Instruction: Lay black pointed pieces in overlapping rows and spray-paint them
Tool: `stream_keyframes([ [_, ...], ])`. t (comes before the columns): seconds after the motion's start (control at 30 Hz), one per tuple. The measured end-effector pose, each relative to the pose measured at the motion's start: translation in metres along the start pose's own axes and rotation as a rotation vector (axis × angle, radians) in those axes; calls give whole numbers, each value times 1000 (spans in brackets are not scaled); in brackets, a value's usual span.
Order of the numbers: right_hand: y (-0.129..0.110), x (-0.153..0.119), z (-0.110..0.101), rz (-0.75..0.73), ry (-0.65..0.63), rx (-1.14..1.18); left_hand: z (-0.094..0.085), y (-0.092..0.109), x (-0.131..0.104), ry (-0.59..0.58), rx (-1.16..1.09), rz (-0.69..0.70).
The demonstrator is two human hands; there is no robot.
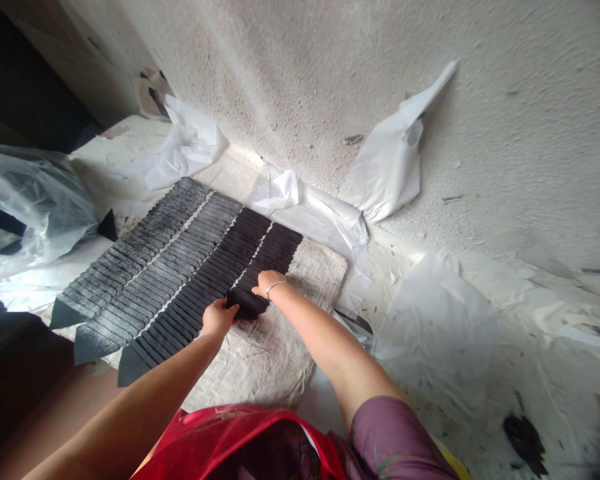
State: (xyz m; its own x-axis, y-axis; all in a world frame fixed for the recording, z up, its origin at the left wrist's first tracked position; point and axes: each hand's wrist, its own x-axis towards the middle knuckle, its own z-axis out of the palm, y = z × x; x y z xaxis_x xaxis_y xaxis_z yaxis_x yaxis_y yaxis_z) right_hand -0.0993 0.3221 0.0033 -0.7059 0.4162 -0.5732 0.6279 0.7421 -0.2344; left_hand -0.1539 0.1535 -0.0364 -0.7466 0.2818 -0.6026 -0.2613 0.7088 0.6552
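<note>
Four overlapping rows of thin dark pieces lie side by side like shingles. Two are dusted with pale powder, including the leftmost row (135,243); the third row (200,287) is plain black. My left hand (219,317) pinches the edge of a black piece (250,308) at the near end of the shorter rightmost row (280,248). Just beyond it, my right hand (271,281), wearing a bracelet, rests on that row with its fingers curled down. Whatever its fingertips hold is hidden beneath the hand.
The rows lie on a pale cloth-covered board (275,363). Crumpled white sheets (385,160) lie along the rough wall (305,80). Clear plastic (35,207) is bunched at the left, and a dark scrap (524,440) lies at the lower right.
</note>
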Motion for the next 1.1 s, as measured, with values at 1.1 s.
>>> stream_keyframes([
  [1.1, -3, -4, -1, -6, -6, -15, -3, 5, -8, -7, 146, 76],
])
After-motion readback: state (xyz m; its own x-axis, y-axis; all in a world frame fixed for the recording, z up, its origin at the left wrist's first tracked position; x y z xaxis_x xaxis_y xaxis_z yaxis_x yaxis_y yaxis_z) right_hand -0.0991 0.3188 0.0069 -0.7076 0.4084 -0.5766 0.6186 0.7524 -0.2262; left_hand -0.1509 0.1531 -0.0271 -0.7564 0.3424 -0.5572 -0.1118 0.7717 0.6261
